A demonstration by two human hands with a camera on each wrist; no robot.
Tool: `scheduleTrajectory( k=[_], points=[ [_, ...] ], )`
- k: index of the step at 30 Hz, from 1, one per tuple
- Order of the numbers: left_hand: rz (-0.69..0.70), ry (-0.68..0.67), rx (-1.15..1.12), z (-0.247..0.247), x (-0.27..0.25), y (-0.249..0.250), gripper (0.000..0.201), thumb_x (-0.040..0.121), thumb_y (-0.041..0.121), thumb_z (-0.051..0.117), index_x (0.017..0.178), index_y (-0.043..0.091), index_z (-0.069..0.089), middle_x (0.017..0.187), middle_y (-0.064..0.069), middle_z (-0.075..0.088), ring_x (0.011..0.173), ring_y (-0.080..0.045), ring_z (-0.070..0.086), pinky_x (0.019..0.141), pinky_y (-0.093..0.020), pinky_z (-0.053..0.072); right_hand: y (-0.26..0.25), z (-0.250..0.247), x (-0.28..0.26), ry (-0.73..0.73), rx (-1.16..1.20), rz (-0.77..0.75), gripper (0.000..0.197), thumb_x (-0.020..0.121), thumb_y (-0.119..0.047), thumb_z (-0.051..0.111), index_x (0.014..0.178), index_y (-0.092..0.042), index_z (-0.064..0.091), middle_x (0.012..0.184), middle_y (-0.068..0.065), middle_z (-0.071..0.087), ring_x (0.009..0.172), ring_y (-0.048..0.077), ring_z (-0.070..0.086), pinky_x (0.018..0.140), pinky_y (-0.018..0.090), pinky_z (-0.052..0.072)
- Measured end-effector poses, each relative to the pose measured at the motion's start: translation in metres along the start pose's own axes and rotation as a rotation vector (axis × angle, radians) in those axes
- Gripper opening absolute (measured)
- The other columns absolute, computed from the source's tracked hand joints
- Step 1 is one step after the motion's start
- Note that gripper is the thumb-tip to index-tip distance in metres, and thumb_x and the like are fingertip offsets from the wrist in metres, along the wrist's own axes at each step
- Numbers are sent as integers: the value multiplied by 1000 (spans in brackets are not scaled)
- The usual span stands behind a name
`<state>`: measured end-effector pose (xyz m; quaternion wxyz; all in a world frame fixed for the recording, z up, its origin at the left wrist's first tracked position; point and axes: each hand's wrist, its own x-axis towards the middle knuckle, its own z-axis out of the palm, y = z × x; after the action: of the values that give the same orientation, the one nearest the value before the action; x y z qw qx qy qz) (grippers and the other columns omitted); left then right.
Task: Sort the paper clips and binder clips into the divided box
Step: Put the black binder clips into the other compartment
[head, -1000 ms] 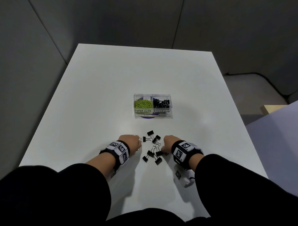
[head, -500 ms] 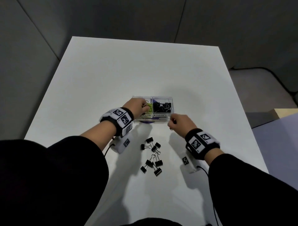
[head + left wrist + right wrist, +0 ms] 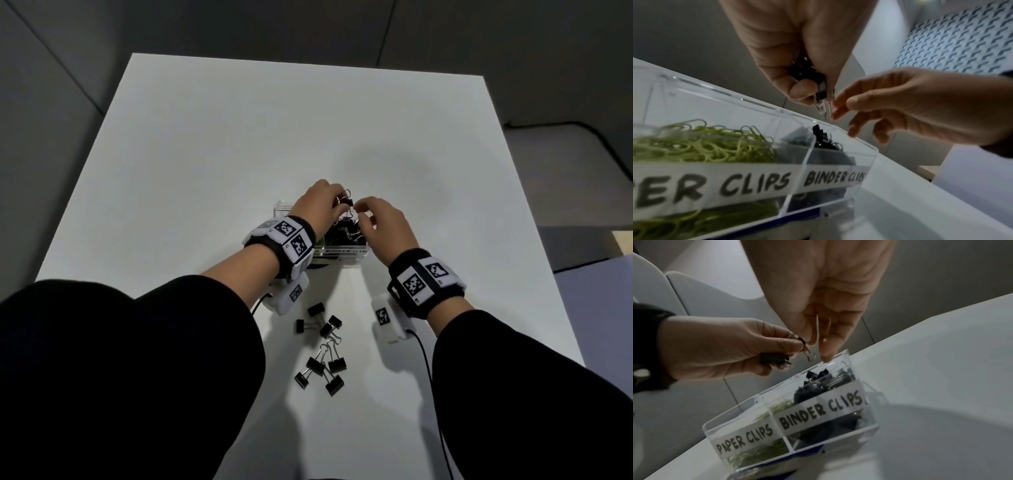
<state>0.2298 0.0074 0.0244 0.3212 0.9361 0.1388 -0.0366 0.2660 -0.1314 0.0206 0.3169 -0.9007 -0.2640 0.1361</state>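
Note:
A clear divided box (image 3: 342,253) stands mid-table. It holds green paper clips (image 3: 705,146) on the left and black binder clips (image 3: 342,230) on the right, behind labels. My left hand (image 3: 337,202) hovers over the binder side and grips black binder clips (image 3: 807,76) whose wire handles stick out below its fingers. My right hand (image 3: 361,213) meets it from the right. In the right wrist view its thumb and fingers (image 3: 826,344) pinch a wire handle of one of those clips. Several loose binder clips (image 3: 322,349) lie on the table nearer me.
The white table (image 3: 205,154) stretches wide beyond the box. A dark blue base (image 3: 320,266) shows under the box. A black cable (image 3: 582,130) runs on the floor at the right, past the table edge. A pale wooden piece (image 3: 623,240) sits at the far right.
Both hands rose from the loose pile to the box. The left hand moved from the paper clip side to over the binder side; the right came up from the box's front corner to meet it.

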Motion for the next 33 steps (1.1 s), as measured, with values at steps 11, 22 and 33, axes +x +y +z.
scheduleTrajectory(
  k=[11, 22, 33],
  points=[
    [277, -144, 298, -3, -20, -7, 36, 88, 40, 56, 120, 23, 60, 128, 5, 54, 118, -19, 49, 90, -34, 42, 21, -6, -56, -97, -115, 54, 16, 90, -14, 47, 99, -14, 60, 95, 4, 68, 71, 18, 52, 73, 33, 46],
    [225, -507, 439, 26, -133, -49, 55, 88, 35, 54, 140, 28, 35, 140, 1, 38, 123, -18, 44, 91, -32, 46, 2, 43, -112, -487, -551, -172, 48, 88, -46, 50, 128, -18, 48, 125, 5, 51, 114, 25, 49, 85, 37, 45],
    [66, -468, 380, 50, -138, -41, 35, 93, 23, 46, 128, 19, 43, 120, -15, 43, 99, -34, 56, 85, -36, 45, 0, 63, -118, -443, -378, 100, 30, 86, -22, 57, 110, -7, 47, 117, 13, 45, 94, 32, 55, 81, 40, 47]
  ],
)
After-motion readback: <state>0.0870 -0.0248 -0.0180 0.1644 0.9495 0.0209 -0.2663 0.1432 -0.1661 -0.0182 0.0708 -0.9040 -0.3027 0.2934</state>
